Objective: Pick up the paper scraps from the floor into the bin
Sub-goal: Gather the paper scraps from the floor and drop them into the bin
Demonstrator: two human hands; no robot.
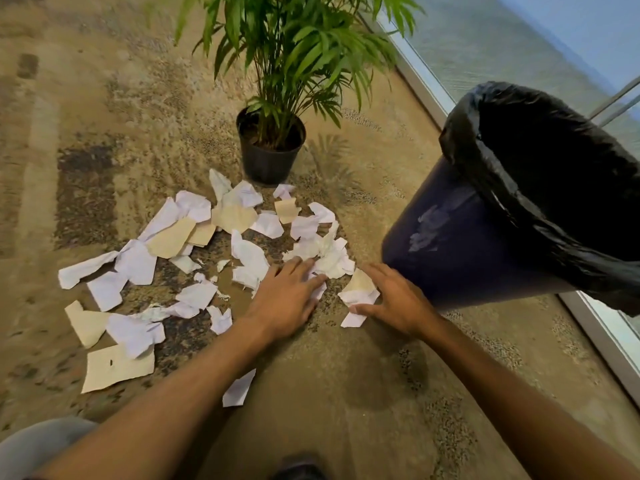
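Observation:
Several white and tan paper scraps (180, 237) lie scattered on the carpet in the middle of the view. My left hand (287, 296) lies flat, fingers spread, on the scraps near a crumpled white wad (329, 254). My right hand (394, 299) rests open on the carpet, its fingers touching a tan and white scrap (360, 289). Neither hand holds anything. The dark blue bin (450, 244) with a black liner bag (540, 202) stands at the right, just beyond my right hand.
A potted palm (270, 147) in a black pot stands on the carpet behind the scraps. A window frame (602, 341) runs along the right edge behind the bin. My knee (34, 445) and shoe (298, 469) show at the bottom.

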